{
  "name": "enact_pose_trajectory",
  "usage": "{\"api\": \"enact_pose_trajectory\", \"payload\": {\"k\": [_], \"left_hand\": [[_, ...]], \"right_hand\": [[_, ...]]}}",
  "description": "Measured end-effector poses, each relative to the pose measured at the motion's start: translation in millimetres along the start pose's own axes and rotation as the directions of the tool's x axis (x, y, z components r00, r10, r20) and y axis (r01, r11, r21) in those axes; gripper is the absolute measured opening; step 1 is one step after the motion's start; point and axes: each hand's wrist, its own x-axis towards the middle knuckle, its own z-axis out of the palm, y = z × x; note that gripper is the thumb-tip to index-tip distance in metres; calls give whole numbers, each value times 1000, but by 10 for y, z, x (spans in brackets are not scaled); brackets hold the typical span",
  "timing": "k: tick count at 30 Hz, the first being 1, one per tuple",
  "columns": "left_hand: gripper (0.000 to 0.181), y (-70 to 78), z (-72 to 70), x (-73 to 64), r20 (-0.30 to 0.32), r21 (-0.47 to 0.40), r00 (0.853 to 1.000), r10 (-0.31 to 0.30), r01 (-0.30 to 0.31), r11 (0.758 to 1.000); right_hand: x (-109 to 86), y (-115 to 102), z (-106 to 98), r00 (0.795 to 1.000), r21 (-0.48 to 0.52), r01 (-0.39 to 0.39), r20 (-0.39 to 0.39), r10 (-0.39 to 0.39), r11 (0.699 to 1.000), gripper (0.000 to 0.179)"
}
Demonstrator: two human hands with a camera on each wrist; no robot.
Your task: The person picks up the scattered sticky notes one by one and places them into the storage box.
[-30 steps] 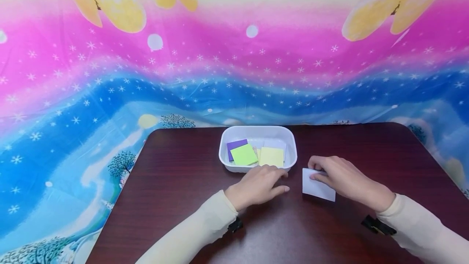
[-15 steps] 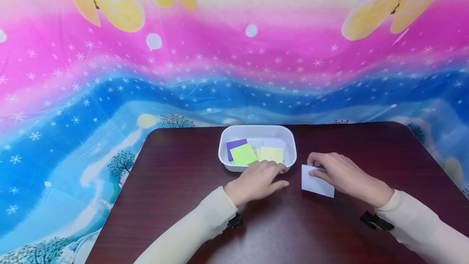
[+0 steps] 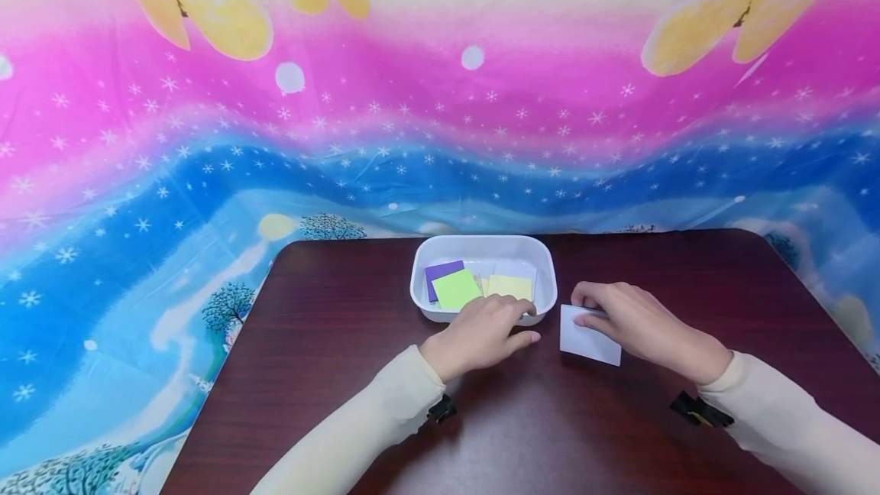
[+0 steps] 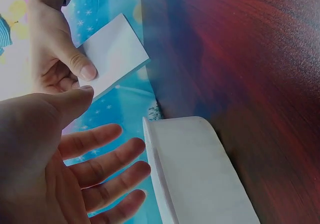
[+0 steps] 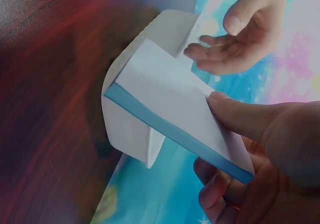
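Observation:
My right hand (image 3: 635, 323) pinches a sticky note pad (image 3: 590, 338) between thumb and fingers, to the right of the white plastic tub (image 3: 429, 315). White shows on the pad's broad face, and the right wrist view reveals a blue edge (image 5: 175, 134). My left hand (image 3: 481, 334) hovers at the tub's near side, fingers spread and loosely bent, holding nothing. Inside the tub lie a purple pad (image 3: 440, 272), a bright green pad (image 3: 455, 290) and a pale yellow pad (image 3: 510, 286), which my left fingers partly cover.
A dark reddish-brown table (image 3: 344, 312) with rounded far corners carries the tub near its back edge. Behind it hangs a printed cloth (image 3: 412, 113) in pink and blue. Black straps (image 3: 701, 409) sit around both sleeved wrists.
The right hand has shifted slightly left and away from me with the pad, closer to the tub. My left hand has edged forward a little over the tub's near rim.

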Motion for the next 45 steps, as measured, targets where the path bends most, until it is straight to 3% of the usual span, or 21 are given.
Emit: {"api": "enact_pose_trajectory", "payload": {"k": [19,45], "left_hand": [[42,-90,-58,36,-4,-15,998,-65,65,998],[42,-126,-166,25,-38,-42,994,-103,101,994]], "right_hand": [[79,-56,14,1000,26,-6,-5,6,1000,16],[173,-115,-24,1000,24,7,-22,-6,1000,16]]}}
